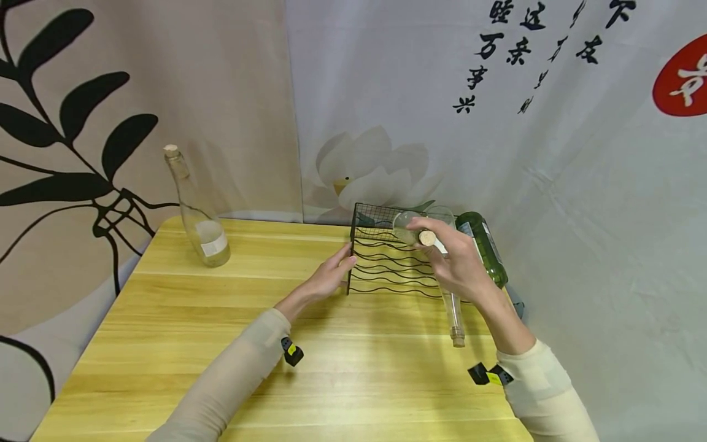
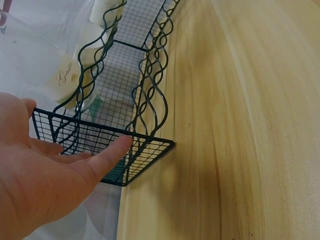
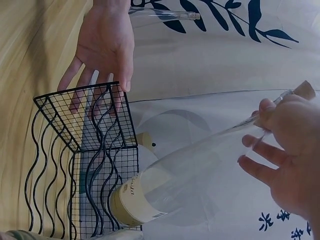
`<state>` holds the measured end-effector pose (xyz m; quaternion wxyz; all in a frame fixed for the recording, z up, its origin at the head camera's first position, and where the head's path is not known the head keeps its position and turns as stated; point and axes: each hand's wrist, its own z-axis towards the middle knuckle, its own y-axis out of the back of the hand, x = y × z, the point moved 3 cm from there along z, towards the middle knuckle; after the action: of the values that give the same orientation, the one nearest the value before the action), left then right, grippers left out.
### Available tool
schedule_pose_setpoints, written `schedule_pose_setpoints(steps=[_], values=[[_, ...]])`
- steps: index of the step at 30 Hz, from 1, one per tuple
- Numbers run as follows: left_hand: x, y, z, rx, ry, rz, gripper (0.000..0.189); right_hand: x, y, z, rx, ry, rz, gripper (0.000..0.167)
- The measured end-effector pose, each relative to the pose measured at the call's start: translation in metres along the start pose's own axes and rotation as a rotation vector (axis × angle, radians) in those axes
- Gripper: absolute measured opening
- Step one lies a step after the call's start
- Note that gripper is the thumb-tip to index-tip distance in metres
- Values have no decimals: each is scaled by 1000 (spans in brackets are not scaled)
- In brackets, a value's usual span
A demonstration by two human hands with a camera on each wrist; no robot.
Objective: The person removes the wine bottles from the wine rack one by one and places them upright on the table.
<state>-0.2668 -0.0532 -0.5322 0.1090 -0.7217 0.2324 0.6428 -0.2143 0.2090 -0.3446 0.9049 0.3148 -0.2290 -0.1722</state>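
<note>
My right hand (image 1: 458, 261) grips a clear glass bottle (image 3: 195, 167) by its neck, just below the cork (image 1: 427, 238). The bottle tilts, its cream-labelled base close above a black wire wine rack (image 1: 392, 265). My left hand (image 1: 326, 276) touches the rack's left mesh end panel, fingers fairly straight along the outside. Another corked clear bottle (image 1: 454, 313) lies at the rack's right end, its neck toward me; my right hand partly hides it. Beside that end lies a green bottle (image 1: 486, 248).
A corked clear bottle (image 1: 207, 230) stands upright at the table's back left. The rack sits on the wooden table (image 1: 265, 393) near its back edge, close to a printed curtain (image 1: 375, 80). Something grey-blue (image 1: 516, 302) shows at the right edge.
</note>
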Motion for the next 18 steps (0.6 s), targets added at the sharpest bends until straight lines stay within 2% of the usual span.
schedule_pose_setpoints(steps=[11,18], values=[[-3,-1,0,-1,5,8,70,13,17,5,-69,-28,7,42],[-2,0,-1,2,-1,8,71,26,33,14,-124,-60,105,41]])
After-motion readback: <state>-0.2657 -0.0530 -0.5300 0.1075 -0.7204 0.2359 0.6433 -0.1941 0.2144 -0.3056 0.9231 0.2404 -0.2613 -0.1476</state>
